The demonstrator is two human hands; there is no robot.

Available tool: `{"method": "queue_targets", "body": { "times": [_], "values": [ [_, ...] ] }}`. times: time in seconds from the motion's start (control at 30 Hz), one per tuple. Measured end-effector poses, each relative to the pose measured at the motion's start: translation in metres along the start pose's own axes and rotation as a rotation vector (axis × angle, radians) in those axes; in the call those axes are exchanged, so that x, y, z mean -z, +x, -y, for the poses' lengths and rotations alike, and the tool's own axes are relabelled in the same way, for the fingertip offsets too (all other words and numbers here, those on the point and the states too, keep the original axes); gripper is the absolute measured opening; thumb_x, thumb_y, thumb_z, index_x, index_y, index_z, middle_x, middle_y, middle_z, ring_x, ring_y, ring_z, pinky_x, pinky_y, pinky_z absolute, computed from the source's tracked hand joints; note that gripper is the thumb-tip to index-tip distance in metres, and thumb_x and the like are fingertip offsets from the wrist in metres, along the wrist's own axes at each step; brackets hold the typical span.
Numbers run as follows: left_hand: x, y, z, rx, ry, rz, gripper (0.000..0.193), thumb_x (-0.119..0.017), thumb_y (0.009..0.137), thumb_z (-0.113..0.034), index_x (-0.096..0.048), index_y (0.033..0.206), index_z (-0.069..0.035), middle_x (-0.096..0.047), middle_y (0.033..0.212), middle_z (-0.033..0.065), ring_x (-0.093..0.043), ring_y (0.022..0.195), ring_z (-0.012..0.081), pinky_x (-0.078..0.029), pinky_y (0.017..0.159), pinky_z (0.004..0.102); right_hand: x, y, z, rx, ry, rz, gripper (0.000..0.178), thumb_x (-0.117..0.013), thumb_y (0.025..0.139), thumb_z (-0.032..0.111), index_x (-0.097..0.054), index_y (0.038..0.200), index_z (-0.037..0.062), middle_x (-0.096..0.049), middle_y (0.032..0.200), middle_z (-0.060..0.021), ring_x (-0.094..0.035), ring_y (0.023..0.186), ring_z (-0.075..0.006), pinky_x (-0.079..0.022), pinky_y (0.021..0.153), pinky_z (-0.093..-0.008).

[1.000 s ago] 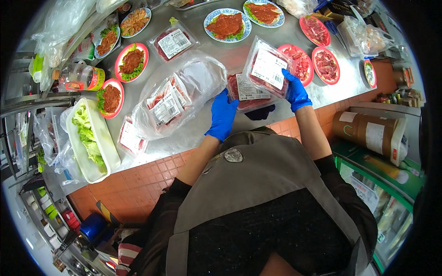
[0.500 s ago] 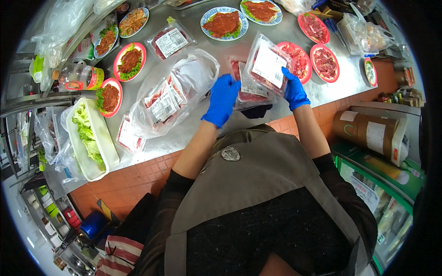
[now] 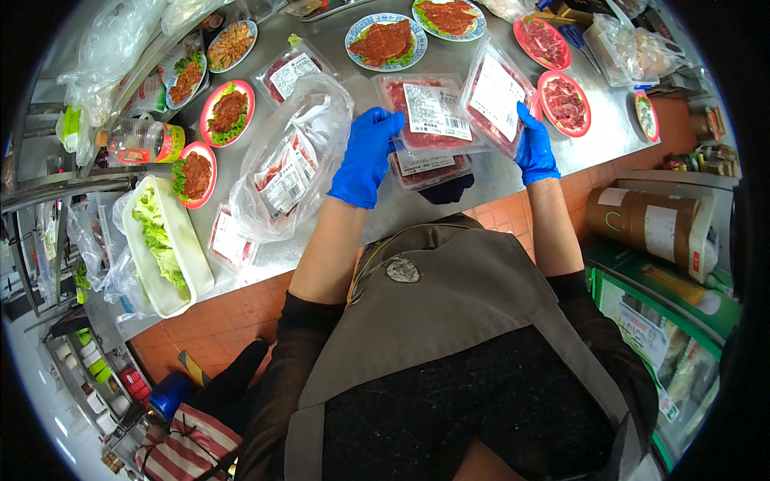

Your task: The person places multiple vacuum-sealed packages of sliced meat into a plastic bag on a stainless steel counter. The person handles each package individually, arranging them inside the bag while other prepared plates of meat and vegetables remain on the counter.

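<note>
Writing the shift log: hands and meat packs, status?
Left hand gripping a meat pack; right hand gripping another pack; third pack partly covered beneath; plastic bag near left hand.

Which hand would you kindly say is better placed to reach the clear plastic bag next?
Probably the left hand: it is beside the clear plastic bag, though gripping a meat pack, while the right hand, holding another pack, is farther away.

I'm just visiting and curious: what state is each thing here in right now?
Left hand, gloved in blue, gripping the left meat pack's edge
Right hand, gloved in blue, gripping the right meat pack's edge
Left meat pack, wrapped, label showing
Right meat pack, wrapped, tilted
Lower meat pack, partly covered
Clear bag, crumpled, partly filled
White tub, uncovered
Lettuce, loose
Bottle, capped
</note>
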State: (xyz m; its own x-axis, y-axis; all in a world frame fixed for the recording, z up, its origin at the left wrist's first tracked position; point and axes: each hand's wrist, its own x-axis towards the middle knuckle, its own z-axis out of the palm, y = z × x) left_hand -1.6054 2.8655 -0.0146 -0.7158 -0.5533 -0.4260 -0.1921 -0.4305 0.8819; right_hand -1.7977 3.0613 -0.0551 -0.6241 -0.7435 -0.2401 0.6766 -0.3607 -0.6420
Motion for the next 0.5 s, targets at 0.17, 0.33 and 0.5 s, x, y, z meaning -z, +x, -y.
{"method": "queue_targets", "body": {
  "times": [0.17,0.33,0.5],
  "values": [
    [0.008,0.008,0.028,0.051,-0.075,0.023,0.013,-0.06,0.078,-0.017,-0.053,0.078,-0.006,-0.053,0.073,0.0033,-0.053,0.066,0.0146,-0.047,0.062,0.0295,0.014,0.006,-0.007,-0.039,0.016,-0.068,0.054,-0.048,0.086,0.019,-0.024,0.133,0.0047,-0.038,0.13,-0.0154,-0.043,0.115,-0.0296,-0.039,0.095,-0.0436],
    [0.012,0.008,0.024,0.046,-0.047,0.002,0.014,-0.061,0.078,-0.017,-0.051,0.078,-0.007,-0.053,0.072,0.0028,-0.052,0.066,0.0137,-0.045,0.061,0.028,0.006,0.006,-0.006,-0.037,0.03,-0.056,0.053,-0.048,0.086,0.018,-0.025,0.133,0.0047,-0.039,0.129,-0.0155,-0.044,0.115,-0.0297,-0.039,0.095,-0.0436],
    [0.012,0.002,0.021,-0.05,-0.086,-0.098,0.016,-0.061,0.077,-0.019,-0.053,0.069,-0.008,-0.049,0.061,-0.0016,-0.042,0.053,0.0071,-0.033,0.047,0.0221,0.0,0.004,-0.003,-0.079,0.02,-0.068,0.053,-0.049,0.085,0.018,-0.027,0.132,0.0038,-0.04,0.128,-0.0154,-0.044,0.115,-0.0286,-0.041,0.093,-0.0426]
  ]
}}
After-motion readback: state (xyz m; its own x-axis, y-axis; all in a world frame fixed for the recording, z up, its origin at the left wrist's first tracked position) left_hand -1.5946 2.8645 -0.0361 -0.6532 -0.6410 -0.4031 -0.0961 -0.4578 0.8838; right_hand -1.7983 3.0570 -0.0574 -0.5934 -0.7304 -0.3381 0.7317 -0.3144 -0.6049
